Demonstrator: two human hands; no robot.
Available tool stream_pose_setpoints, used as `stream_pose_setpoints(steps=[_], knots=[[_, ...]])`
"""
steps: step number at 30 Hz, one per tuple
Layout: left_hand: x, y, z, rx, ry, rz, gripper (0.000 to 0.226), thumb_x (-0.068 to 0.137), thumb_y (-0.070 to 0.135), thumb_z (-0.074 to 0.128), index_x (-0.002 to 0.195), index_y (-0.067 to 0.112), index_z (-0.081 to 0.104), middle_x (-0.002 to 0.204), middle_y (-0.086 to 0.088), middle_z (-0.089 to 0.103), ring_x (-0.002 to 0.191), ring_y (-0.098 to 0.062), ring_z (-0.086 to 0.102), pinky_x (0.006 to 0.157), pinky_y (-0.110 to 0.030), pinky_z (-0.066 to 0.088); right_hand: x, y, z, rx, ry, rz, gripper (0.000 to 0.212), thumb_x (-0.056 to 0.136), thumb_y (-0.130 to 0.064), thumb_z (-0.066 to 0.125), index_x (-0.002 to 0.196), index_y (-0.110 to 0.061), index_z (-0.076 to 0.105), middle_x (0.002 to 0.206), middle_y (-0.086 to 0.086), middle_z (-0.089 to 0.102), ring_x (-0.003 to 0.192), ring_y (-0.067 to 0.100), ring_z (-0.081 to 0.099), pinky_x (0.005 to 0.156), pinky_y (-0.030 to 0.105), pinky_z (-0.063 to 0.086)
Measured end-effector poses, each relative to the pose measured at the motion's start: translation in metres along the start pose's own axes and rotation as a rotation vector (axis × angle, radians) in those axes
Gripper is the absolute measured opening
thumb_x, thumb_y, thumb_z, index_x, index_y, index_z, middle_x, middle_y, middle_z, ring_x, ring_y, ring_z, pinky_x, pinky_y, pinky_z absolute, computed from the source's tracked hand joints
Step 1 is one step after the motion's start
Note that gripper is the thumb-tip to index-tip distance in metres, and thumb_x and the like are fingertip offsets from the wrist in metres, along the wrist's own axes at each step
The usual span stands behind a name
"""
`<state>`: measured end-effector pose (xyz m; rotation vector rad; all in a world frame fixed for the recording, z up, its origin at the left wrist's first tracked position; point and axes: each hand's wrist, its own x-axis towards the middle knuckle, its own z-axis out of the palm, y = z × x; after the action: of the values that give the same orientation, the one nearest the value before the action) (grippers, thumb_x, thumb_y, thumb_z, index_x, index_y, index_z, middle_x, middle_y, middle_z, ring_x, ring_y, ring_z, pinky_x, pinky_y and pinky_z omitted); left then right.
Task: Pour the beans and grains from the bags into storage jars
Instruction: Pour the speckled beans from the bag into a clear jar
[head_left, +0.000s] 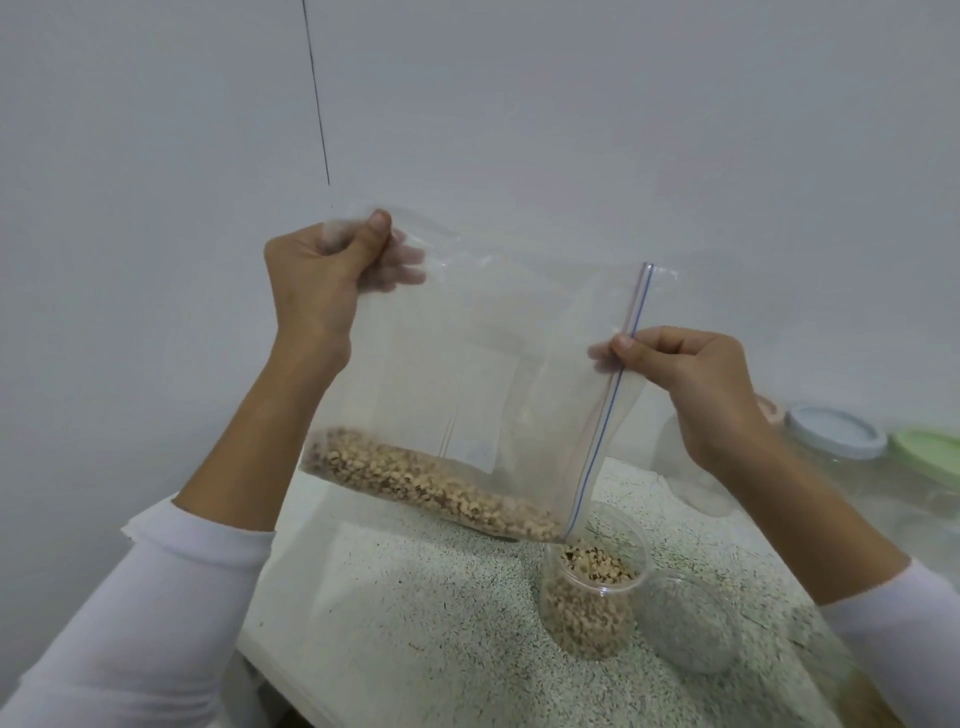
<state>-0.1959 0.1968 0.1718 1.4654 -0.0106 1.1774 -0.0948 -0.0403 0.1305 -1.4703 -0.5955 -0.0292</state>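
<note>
White sleeves frame a clear zip-top plastic bag (467, 374), pinched at its upper corner by the left hand (317, 275) and at the zip edge by the right hand (685, 384). Black-eyed beans (426, 478) are funnelled into a clear plastic jar (592, 597) mid-bench. Spillage over the narrow rim is risked if the bag is tilted too steeply.

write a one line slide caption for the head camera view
Both hands, left and right, tilt a clear zip bag, pouring black-eyed beans into an open jar.
</note>
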Motion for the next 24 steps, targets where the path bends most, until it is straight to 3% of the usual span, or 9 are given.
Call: stream_pose_setpoints(steps=[3, 7, 10, 14, 17, 21, 24], knots=[[-0.0008, 0.0, 0.0003, -0.012, 0.035, 0.008, 0.021, 0.093, 0.016, 0.06, 0.074, 0.007, 0.065, 0.059, 0.002, 0.07, 0.055, -0.016, 0.069, 0.052, -0.022, 0.049, 0.001, -0.0006, -0.0023, 0.011, 0.044, -0.019, 0.008, 0.084, -0.012, 0.067, 0.078, -0.01, 0.073, 0.071, -0.002, 0.073, 0.078, 0.004, 0.067, 0.085, 0.013, 0.044], [-0.0037, -0.0021, 0.0031, 0.002, -0.016, -0.011, 0.021, 0.093, 0.014, 0.06, 0.074, 0.006, 0.065, 0.058, 0.002, 0.07, 0.054, -0.017, 0.069, 0.051, -0.023, 0.051, -0.0019, 0.0014, 0.0004, -0.003, -0.019, 0.01, 0.009, 0.084, -0.011, 0.066, 0.08, -0.007, 0.073, 0.069, -0.004, 0.073, 0.077, 0.002, 0.067, 0.081, 0.006, 0.044], [-0.0017, -0.0009, 0.0026, -0.014, 0.033, 0.007, 0.022, 0.093, 0.016, 0.06, 0.073, 0.007, 0.065, 0.059, 0.002, 0.07, 0.055, -0.016, 0.069, 0.052, -0.022, 0.049, 0.0014, -0.0012, -0.0038, 0.019, 0.049, -0.021, 0.011, 0.085, -0.011, 0.066, 0.085, -0.003, 0.073, 0.069, -0.005, 0.073, 0.073, 0.0, 0.066, 0.08, 0.007, 0.045], [-0.0036, -0.0015, 0.0065, 0.031, -0.055, 0.004, 0.021, 0.092, 0.015, 0.06, 0.074, 0.006, 0.066, 0.059, 0.002, 0.07, 0.055, -0.016, 0.069, 0.052, -0.022, 0.051, -0.0018, 0.0026, -0.001, -0.022, -0.026, 0.019, 0.01, 0.084, -0.013, 0.067, 0.08, -0.007, 0.073, 0.073, -0.002, 0.074, 0.081, 0.004, 0.068, 0.082, 0.009, 0.042], [-0.003, -0.0022, 0.0067, 0.006, -0.002, -0.001, 0.022, 0.093, 0.015, 0.06, 0.074, 0.008, 0.066, 0.059, 0.002, 0.07, 0.055, -0.015, 0.069, 0.051, -0.021, 0.05, -0.0002, 0.0012, -0.0053, 0.006, 0.04, -0.014, 0.009, 0.084, -0.012, 0.067, 0.081, -0.007, 0.073, 0.071, -0.004, 0.073, 0.075, 0.001, 0.067, 0.077, 0.007, 0.043], [-0.004, -0.0042, 0.0087, 0.012, -0.05, -0.021, 0.021, 0.092, 0.015, 0.062, 0.073, 0.006, 0.066, 0.059, 0.001, 0.07, 0.055, -0.018, 0.069, 0.053, -0.023, 0.051, -0.0021, 0.004, -0.0036, -0.024, -0.026, 0.022, 0.01, 0.084, -0.013, 0.067, 0.081, -0.006, 0.073, 0.073, -0.001, 0.074, 0.08, 0.006, 0.068, 0.088, 0.015, 0.043], [-0.0037, -0.0053, 0.0083, -0.017, 0.022, -0.017, 0.021, 0.092, 0.015, 0.06, 0.073, 0.006, 0.065, 0.058, 0.002, 0.07, 0.054, -0.015, 0.068, 0.051, -0.021, 0.05, 0.0008, 0.0028, -0.0067, -0.003, 0.041, -0.007, 0.009, 0.084, -0.013, 0.067, 0.082, -0.007, 0.073, 0.069, -0.003, 0.073, 0.075, 0.002, 0.067, 0.081, 0.01, 0.043]])
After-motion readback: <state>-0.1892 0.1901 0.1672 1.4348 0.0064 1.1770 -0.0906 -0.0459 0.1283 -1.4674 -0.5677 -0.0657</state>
